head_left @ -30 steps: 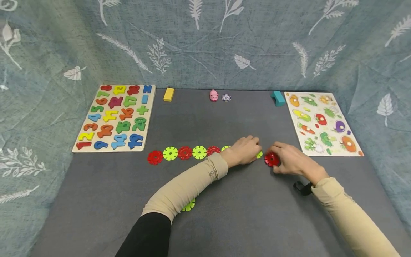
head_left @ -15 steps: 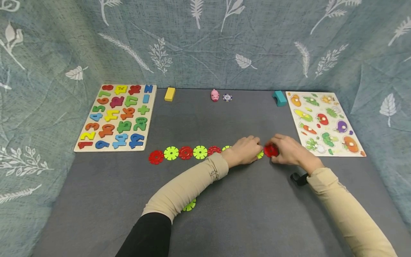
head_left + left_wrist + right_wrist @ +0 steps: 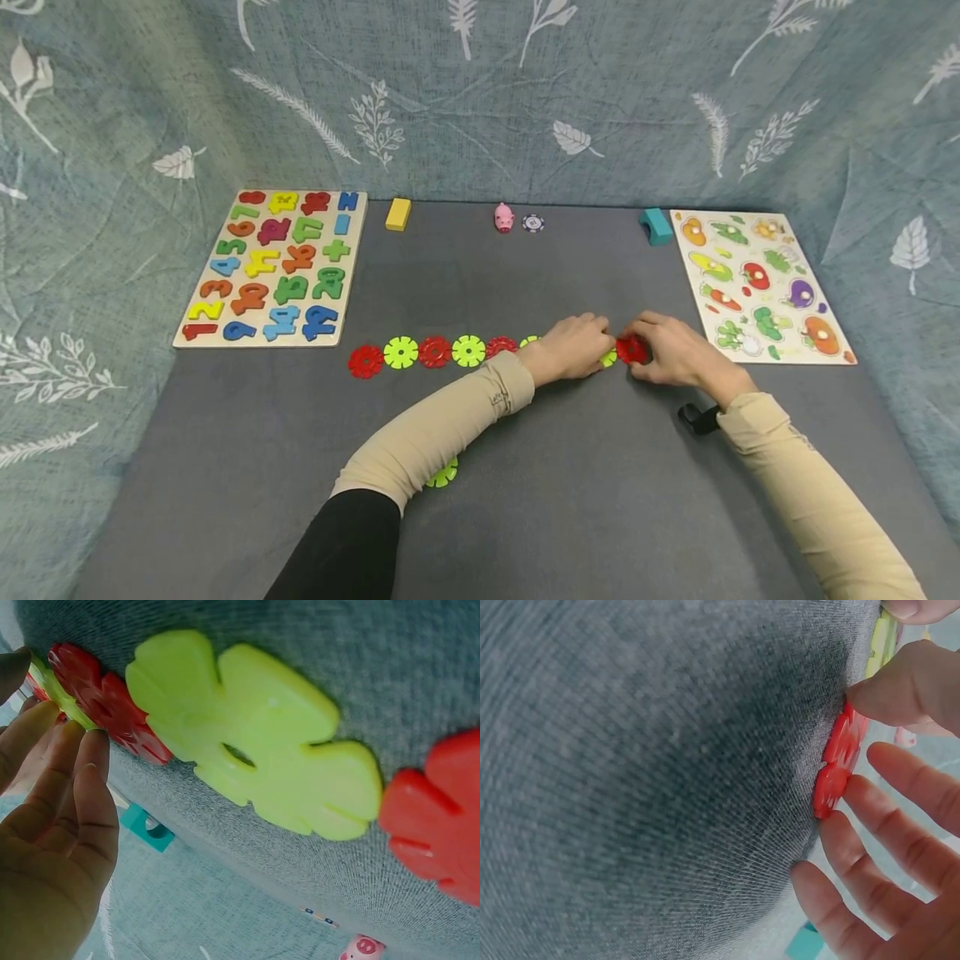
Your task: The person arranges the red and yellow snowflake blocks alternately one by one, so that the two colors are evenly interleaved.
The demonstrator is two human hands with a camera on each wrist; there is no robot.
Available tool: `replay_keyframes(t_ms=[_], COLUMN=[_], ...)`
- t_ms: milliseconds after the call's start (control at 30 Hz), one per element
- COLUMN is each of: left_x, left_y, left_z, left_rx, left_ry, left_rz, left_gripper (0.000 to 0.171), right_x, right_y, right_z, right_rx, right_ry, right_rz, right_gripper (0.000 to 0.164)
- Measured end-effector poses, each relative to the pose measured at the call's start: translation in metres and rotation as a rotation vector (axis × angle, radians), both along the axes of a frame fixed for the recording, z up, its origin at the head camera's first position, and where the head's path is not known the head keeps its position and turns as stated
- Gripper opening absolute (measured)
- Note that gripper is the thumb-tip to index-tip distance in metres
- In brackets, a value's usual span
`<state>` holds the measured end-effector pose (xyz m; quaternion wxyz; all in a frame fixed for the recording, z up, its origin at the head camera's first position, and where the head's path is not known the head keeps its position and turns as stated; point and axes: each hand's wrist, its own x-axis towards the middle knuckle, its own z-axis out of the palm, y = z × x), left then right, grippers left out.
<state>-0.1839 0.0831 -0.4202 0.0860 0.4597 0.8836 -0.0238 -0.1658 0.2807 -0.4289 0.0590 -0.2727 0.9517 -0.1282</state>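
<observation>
A row of red and lime-green notched plastic discs lies across the table, starting with a red disc (image 3: 365, 362) at its left end; the left hand and forearm hide part of it. At the row's right end my left hand (image 3: 572, 348) pinches a lime-green disc (image 3: 66, 701) between thumb and fingers. Right beside it, my right hand (image 3: 675, 350) holds the last red disc (image 3: 631, 350), thumb on one edge and fingertips on the other. In the right wrist view this red disc (image 3: 838, 761) lies flat at the tabletop, edge toward the lime-green one.
A number puzzle board (image 3: 343, 317) lies at the left, a vegetable puzzle board (image 3: 697, 287) at the right. Along the back stand a yellow block (image 3: 398, 214), a pink pig (image 3: 504, 217), a poker chip (image 3: 533, 223) and a teal block (image 3: 656, 227). Another lime-green disc (image 3: 444, 474) shows beside the left sleeve.
My right hand has slid the red disc leftward and slightly away, up against the lime-green disc at the row's end. The left hand has stayed in place.
</observation>
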Motion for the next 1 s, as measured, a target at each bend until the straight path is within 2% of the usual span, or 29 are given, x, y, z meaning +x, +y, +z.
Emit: replay_keyframes(t_ms=[267, 400, 500, 600, 767, 867, 1000], left_x=[-0.002, -0.002, -0.002, -0.002, -0.002, -0.002, -0.002], left_y=[0.0, 0.0, 0.0, -0.001, -0.001, 0.0, -0.001], left_z=[-0.001, -0.001, 0.0, 0.0, -0.001, -0.001, -0.001], left_rx=[-0.008, -0.01, -0.008, -0.004, 0.007, 0.006, 0.001], left_ry=[0.008, 0.011, 0.009, 0.002, -0.009, -0.014, -0.022], left_rz=[-0.013, -0.01, -0.008, -0.006, -0.003, 0.003, 0.006], left_gripper=[0.03, 0.03, 0.031, 0.033, 0.033, 0.033, 0.033], right_x=[0.005, 0.015, 0.026, 0.038, 0.065, 0.082, 0.103], right_y=[-0.001, -0.004, -0.009, -0.017, -0.04, -0.061, -0.097], right_z=[0.0, 0.003, 0.005, 0.005, -0.001, -0.004, -0.007], right_rx=[0.013, -0.007, -0.027, -0.05, -0.102, -0.146, -0.169], right_ry=[0.037, 0.149, 0.248, 0.317, 0.374, 0.337, 0.232], right_rz=[-0.044, -0.07, -0.046, 0.049, 0.306, 0.454, 0.631], right_gripper=[0.039, 0.024, 0.018, 0.019, 0.017, 0.016, 0.02])
